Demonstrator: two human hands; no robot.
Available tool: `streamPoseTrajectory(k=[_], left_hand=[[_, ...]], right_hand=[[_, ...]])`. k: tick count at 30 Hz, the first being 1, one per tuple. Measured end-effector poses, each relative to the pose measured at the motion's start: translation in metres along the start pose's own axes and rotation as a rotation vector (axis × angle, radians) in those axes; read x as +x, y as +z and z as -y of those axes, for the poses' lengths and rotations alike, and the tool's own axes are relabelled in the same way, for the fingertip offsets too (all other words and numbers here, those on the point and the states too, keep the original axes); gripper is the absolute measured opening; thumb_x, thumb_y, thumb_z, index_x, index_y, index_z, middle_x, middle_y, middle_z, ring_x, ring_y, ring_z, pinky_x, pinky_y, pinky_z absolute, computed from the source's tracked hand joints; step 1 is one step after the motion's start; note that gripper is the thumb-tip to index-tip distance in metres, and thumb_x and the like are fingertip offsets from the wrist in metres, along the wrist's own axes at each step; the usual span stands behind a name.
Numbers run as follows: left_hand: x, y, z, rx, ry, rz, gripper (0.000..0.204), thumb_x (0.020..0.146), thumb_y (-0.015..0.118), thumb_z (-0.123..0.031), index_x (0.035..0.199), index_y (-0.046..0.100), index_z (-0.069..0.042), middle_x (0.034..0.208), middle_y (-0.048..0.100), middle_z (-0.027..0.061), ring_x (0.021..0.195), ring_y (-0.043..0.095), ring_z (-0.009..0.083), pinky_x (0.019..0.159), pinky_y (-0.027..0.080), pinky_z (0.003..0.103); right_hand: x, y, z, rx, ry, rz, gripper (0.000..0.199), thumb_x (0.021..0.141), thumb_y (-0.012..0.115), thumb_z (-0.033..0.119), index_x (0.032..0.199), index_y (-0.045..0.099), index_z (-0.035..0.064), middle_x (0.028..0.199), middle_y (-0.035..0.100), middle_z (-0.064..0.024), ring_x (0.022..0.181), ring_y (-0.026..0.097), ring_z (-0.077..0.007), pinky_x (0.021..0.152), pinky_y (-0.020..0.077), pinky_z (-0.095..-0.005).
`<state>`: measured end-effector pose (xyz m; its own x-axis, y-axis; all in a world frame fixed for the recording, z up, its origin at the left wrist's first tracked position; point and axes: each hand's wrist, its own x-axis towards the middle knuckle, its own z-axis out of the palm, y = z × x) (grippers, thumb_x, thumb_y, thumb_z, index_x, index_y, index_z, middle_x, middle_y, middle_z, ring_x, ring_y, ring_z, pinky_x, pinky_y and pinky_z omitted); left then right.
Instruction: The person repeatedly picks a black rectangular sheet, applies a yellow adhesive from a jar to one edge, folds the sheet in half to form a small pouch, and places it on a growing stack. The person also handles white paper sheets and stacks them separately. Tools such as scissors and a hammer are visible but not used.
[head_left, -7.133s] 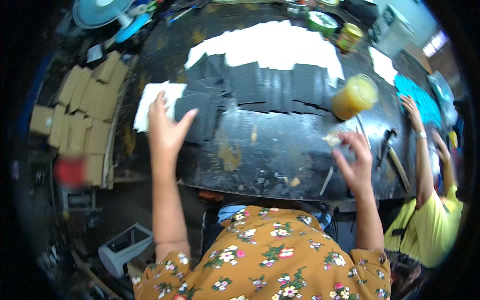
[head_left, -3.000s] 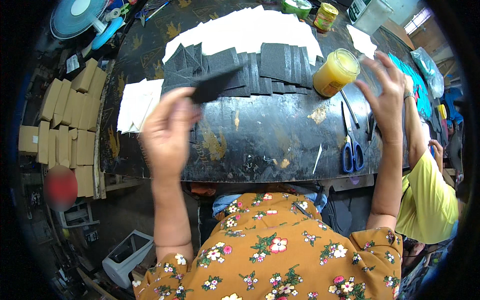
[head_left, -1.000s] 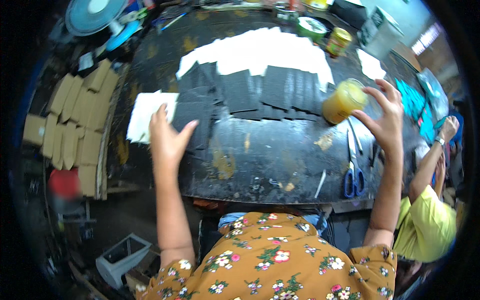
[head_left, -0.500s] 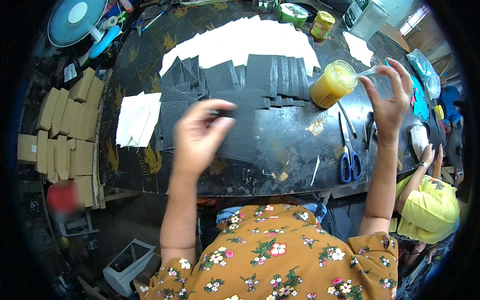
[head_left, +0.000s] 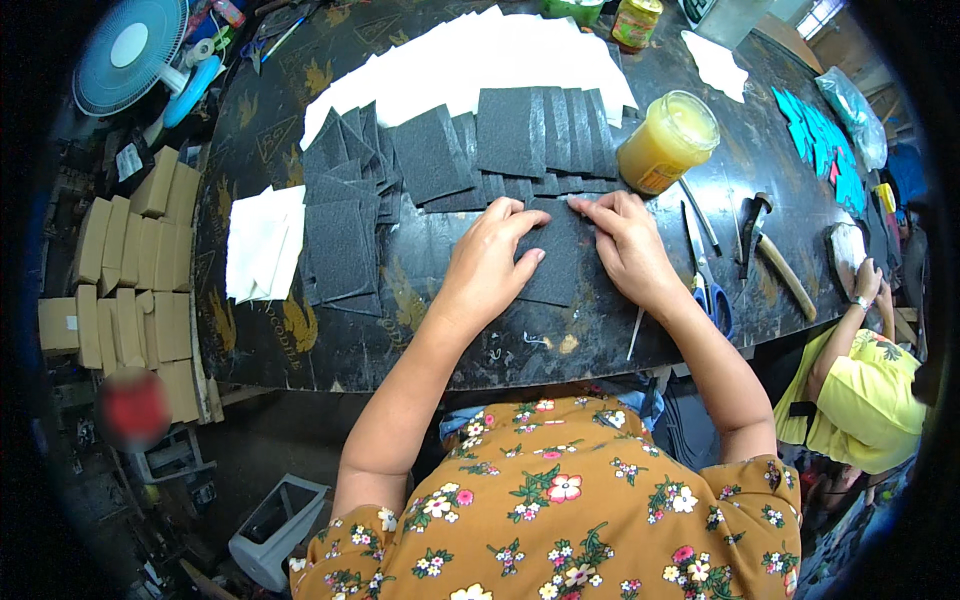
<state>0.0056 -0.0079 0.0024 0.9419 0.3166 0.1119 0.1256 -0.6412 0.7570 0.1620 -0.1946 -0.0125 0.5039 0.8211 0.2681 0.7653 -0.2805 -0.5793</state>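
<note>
A dark grey felt-like square lies on the table in front of me, partly covered by both hands. My left hand rests on its left side, thumb and forefinger apart. My right hand is closed in a pinch at the square's upper right edge; a small pale bit shows at the fingertips, too little to name. Just beyond stands an open glass jar of yellowish paste. Overlapping dark grey squares lie beyond my hands, and a stack of them sits to the left.
White sheets fan out at the back; smaller white pieces lie left. Blue-handled scissors, a hammer and teal pieces are at right. A fan stands far left. Another person in yellow works at right.
The right hand has come from above the jar, where it held a thin clear strand or strip, down to the square. The left hand has moved right and set the square on the table.
</note>
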Motion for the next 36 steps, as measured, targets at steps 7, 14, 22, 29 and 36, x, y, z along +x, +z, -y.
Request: streamPoseTrajectory(k=[7,14,22,29,36], left_hand=[[0.0,0.003,0.009,-0.047,-0.004,-0.006,0.04,0.09,0.081,-0.009,0.13,0.074,-0.006,0.124,0.066,0.0173,0.114,0.068,0.0383,0.098,0.056,0.044],[0.005,-0.012,-0.005,-0.115,0.137,-0.171,0.037,0.092,0.076,-0.003,0.128,0.073,-0.005,0.126,0.069,0.0143,0.112,0.07,0.0303,0.092,0.057,0.038],[0.101,-0.075,0.028,0.012,0.007,-0.402,0.038,0.093,0.076,-0.008,0.131,0.074,-0.004,0.131,0.07,0.0209,0.117,0.069,0.0375,0.105,0.055,0.047],[-0.009,-0.066,-0.063,-0.568,0.312,-0.002,0.023,0.089,0.084,-0.015,0.108,0.077,-0.004,0.111,0.076,0.0123,0.107,0.072,0.0331,0.105,0.053,0.044],[-0.097,-0.046,-0.148,-1.582,0.785,0.226,0.032,0.112,0.066,-0.027,0.105,0.076,0.003,0.11,0.072,0.0166,0.094,0.071,0.0322,0.079,0.057,0.041]], right_hand=[[-0.054,-0.007,0.032,-0.182,-0.261,0.064,0.051,0.079,0.074,0.0,0.127,0.08,0.0156,0.106,0.067,-0.0044,0.101,0.064,-0.0266,0.086,0.0455,-0.0423],[-0.069,-0.012,0.037,0.134,-0.113,0.005,0.044,0.079,0.069,-0.01,0.118,0.08,0.0066,0.114,0.069,-0.0122,0.108,0.067,-0.032,0.097,0.0533,-0.0431],[-0.067,0.0,0.031,0.272,0.035,-0.087,0.052,0.09,0.064,-0.013,0.14,0.069,0.0036,0.125,0.067,-0.0169,0.103,0.069,-0.0272,0.092,0.0586,-0.036],[-0.063,-0.003,0.03,0.197,0.021,-0.09,0.054,0.09,0.066,-0.012,0.142,0.066,0.0003,0.127,0.067,-0.0177,0.101,0.07,-0.0264,0.092,0.059,-0.036],[-0.064,0.001,0.032,0.21,0.084,-0.078,0.059,0.088,0.067,-0.013,0.145,0.064,0.0016,0.128,0.067,-0.0174,0.103,0.069,-0.0272,0.093,0.0582,-0.0362]])
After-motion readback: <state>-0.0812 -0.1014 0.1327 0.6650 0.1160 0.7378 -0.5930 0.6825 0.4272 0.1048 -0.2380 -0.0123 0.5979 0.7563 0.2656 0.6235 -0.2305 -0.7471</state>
